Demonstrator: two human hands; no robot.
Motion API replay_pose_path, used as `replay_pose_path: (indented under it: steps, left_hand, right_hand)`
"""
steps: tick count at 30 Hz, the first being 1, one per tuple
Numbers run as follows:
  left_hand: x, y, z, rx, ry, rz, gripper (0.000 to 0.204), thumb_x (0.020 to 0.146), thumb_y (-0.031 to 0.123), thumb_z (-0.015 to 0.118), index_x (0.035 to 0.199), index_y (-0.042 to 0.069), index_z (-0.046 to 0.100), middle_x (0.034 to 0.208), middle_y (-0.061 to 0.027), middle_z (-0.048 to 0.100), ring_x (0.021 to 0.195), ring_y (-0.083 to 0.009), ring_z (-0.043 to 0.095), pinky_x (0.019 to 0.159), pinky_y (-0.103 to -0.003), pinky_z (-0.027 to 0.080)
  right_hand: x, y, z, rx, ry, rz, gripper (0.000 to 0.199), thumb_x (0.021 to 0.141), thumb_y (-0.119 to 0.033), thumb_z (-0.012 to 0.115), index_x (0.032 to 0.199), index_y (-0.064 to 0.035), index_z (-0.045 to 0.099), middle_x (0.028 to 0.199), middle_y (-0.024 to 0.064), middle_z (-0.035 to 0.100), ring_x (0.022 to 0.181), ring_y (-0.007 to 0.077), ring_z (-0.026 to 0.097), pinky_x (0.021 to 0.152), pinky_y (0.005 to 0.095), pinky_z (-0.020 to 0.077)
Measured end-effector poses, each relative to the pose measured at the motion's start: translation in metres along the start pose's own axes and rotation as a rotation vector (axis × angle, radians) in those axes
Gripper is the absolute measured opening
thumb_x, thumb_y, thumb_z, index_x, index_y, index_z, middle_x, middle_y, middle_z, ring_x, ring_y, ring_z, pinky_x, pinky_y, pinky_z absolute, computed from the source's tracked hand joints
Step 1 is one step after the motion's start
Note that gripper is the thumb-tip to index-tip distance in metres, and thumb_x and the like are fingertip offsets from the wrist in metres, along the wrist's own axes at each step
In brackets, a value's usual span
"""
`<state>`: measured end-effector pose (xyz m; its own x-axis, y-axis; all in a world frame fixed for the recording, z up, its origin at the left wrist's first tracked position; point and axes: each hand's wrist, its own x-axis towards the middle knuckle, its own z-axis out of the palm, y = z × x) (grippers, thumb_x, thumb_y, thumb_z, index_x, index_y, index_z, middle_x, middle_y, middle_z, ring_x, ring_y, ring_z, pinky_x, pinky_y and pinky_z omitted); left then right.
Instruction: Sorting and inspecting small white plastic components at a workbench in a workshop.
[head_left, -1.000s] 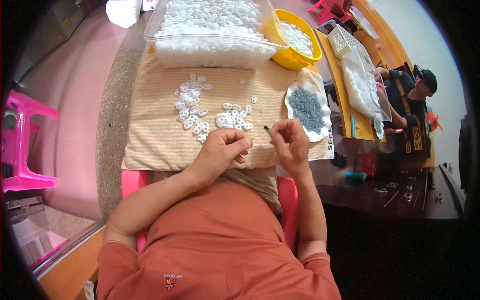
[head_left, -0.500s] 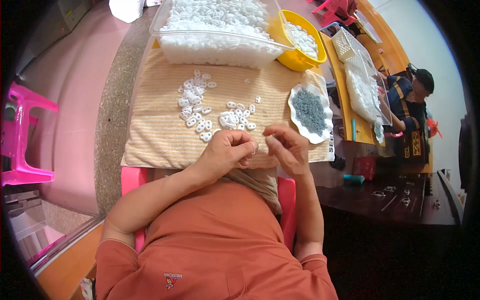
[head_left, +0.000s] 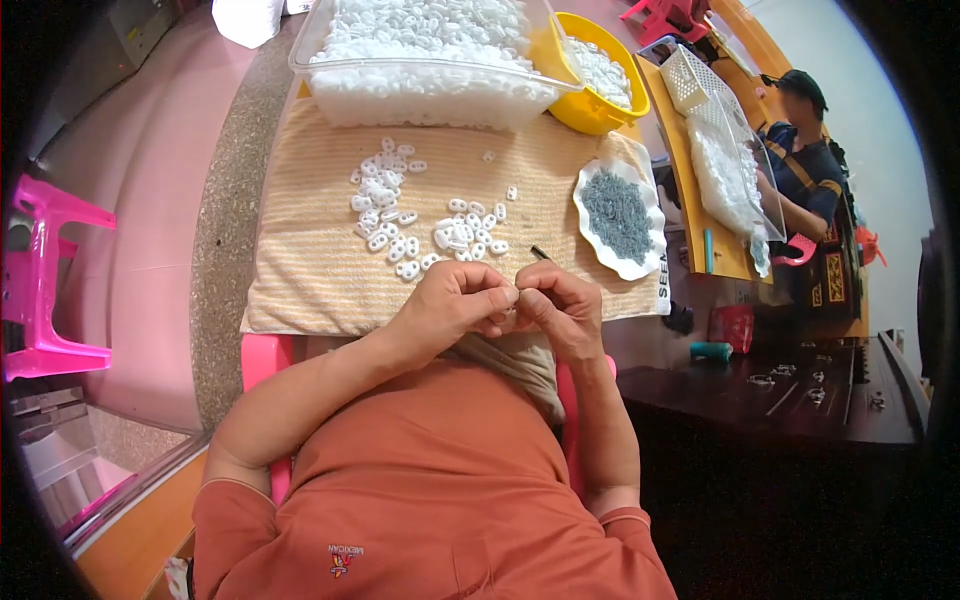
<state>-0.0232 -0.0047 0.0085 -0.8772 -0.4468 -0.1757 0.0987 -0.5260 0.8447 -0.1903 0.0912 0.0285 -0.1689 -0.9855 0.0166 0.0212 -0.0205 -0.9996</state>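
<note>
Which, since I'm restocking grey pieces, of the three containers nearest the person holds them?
The white scalloped dish at the right of the towel: it alone holds grey pieces; the clear bin and yellow basin hold white ones.

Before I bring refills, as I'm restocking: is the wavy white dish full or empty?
Not empty: small grey pieces cover most of the wavy white dish, leaving its rim bare. Their depth cannot be told.

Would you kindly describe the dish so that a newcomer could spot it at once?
Find the striped towel. Near its right edge sits the dish. White and wavy-edged, it holds grey pieces, unlike the yellow tub of white ones.
</note>
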Motion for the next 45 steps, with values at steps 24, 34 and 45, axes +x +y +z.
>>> replay_pose_path:
  steps: [24, 34, 45]
  left_hand:
    - [-0.001, 0.005, -0.002, -0.269, 0.129, -0.078, 0.018, 0.088, 0.003, 0.065, 0.105, 0.002, 0.058, 0.092, -0.0057, 0.064, 0.08, -0.0154, 0.067, 0.075, -0.028, 0.058]
    - [0.0, 0.005, -0.001, -0.259, 0.124, -0.083, 0.022, 0.088, 0.003, 0.065, 0.108, -0.002, 0.06, 0.094, -0.0091, 0.066, 0.082, -0.0164, 0.067, 0.076, -0.028, 0.059]
    - [0.0, 0.006, -0.002, -0.254, 0.117, -0.099, 0.022, 0.088, 0.004, 0.066, 0.108, -0.003, 0.061, 0.095, -0.0095, 0.066, 0.082, -0.0163, 0.067, 0.077, -0.028, 0.059]
  right_hand:
    - [-0.005, 0.005, 0.007, 0.015, 0.102, 0.071, 0.01, 0.094, -0.009, 0.057, 0.093, 0.0008, 0.059, 0.086, 0.0014, 0.057, 0.073, 0.0075, 0.056, 0.066, 0.0222, 0.048]
    - [-0.006, 0.004, 0.009, 0.016, 0.104, 0.123, 0.008, 0.094, -0.008, 0.057, 0.091, -0.0002, 0.058, 0.087, 0.0006, 0.057, 0.077, 0.0067, 0.057, 0.07, 0.0218, 0.0485]
    - [-0.006, -0.003, 0.012, 0.041, 0.102, 0.144, 0.009, 0.094, -0.006, 0.055, 0.09, 0.0007, 0.059, 0.086, 0.0022, 0.06, 0.076, 0.0067, 0.059, 0.068, 0.0205, 0.0496]
